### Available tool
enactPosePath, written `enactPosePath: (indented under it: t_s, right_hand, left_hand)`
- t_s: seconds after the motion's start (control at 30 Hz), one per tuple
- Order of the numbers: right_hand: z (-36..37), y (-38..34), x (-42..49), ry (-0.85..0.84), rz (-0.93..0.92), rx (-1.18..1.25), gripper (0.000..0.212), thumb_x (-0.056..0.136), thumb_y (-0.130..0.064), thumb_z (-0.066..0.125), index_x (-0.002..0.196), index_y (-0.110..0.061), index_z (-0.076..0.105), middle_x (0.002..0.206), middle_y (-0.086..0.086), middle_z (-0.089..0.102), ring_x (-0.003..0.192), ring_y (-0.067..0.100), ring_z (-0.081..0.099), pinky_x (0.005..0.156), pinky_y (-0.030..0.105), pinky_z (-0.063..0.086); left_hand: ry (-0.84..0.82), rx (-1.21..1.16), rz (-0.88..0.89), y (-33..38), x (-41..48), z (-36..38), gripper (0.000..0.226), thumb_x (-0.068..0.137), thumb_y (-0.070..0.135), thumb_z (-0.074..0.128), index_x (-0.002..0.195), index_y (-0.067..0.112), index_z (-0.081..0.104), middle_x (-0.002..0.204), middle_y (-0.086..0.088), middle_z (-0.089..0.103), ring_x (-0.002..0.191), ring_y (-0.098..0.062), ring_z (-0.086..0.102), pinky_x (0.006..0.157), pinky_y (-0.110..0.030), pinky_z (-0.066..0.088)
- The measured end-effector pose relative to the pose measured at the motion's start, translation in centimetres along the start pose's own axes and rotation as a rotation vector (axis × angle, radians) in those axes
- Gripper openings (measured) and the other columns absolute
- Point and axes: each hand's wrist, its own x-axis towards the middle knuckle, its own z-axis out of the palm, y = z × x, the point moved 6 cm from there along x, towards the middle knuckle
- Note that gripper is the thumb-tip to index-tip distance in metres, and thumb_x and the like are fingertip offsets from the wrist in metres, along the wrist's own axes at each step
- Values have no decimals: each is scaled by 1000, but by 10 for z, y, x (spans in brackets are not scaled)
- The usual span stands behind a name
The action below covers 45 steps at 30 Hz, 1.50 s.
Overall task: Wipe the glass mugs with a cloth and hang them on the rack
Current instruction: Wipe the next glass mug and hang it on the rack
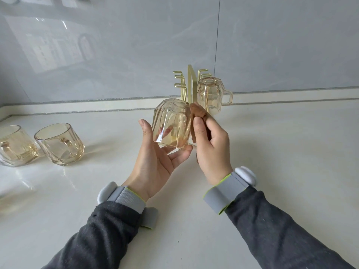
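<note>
At centre frame, I find the left hand (pixel 155 162) gripping an amber glass mug (pixel 171 123). The thumb is raised along the mug's left wall and the other fingers are curled under the open rim. The mug is held clear of the counter (pixel 281 152), base uppermost and slightly tilted.

Just right of it, the right hand (pixel 211 152) pinches a small brown cloth (pixel 198 113) between thumb and fingers. The cloth lies against the mug's right side.

Above centre, behind both hands, I note a gold wire rack (pixel 190 84) standing on the counter close to the grey wall (pixel 116 55). A hung mug (pixel 210 96) sits upside down on its right-hand pegs, handle pointing right.

At the left edge, well apart from the rack, an inner mug (pixel 60 144) and an outer mug (pixel 15 146) stand upright side by side. The frame edge cuts off the outer one.

Grey wristbands (pixel 225 193) sit on both wrists above dark sleeves (pixel 281 230).
</note>
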Motion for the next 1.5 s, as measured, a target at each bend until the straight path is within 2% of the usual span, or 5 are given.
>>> enactPosePath:
  t_s: [0.2, 0.63, 1.03, 1.27, 1.5]
  right_hand:
    - [-1, 14, 2, 49, 127, 50, 30, 99, -41, 51, 102, -18, 70, 60, -21, 55, 59, 7, 49, 60, 23, 38]
    - [-8, 9, 2, 181, 88, 24, 35, 99, -24, 53, 127, -10, 67, 118, 0, 73, 113, 9, 66, 102, 32, 52]
    - [-9, -4, 3, 154, 66, 34, 25, 106, -29, 50, 103, -12, 68, 76, -5, 65, 66, 3, 56, 65, 28, 49]
    - [8, -13, -6, 65, -224, -473, 41, 103, -37, 40, 125, -17, 69, 121, -22, 64, 136, 18, 44, 116, 36, 26]
    - [30, -22, -19, -31, -509, -611, 43, 103, -34, 44, 135, -14, 64, 144, -4, 59, 147, 24, 36, 114, 55, 28]
  left_hand:
    - [1, 76, -18, -2, 1, -1, 82, 85, 84, 30, 121, 17, 61, 100, -22, 72, 71, -31, 74, 65, -33, 65]
    - [33, 304, 83, 2, -1, -1, 90, 68, 82, 48, 126, 16, 67, 103, -13, 70, 95, -31, 73, 93, -42, 61]
    - [63, 252, 70, -1, 3, -6, 81, 68, 73, 60, 127, 18, 62, 93, -4, 75, 87, -28, 75, 85, -40, 63]
    - [65, 253, 118, 1, 1, -6, 89, 71, 72, 65, 127, 2, 64, 101, -11, 66, 82, -22, 73, 77, -34, 62]
    - [113, 140, 188, 10, -1, -8, 77, 81, 74, 48, 127, 17, 71, 116, -2, 75, 103, -21, 74, 90, -33, 60]
